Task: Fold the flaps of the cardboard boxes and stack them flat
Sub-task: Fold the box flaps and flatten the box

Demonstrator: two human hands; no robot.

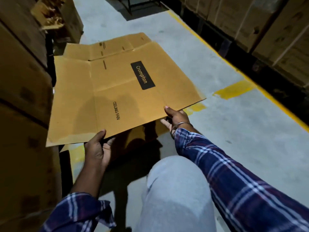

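Cardboard box (117, 91), flattened, held low above the grey floor (234, 131), long axis running away from the person, tilted toward upper right. "Crompton" label reads along that axis. Left hand (97, 151) grips the near edge, thumb on top. Right hand (175, 118) pinches the near right corner, thumb on top. Another flat box (107, 49) lies beyond, partly under it. Stacked cartons (21, 97) at left.
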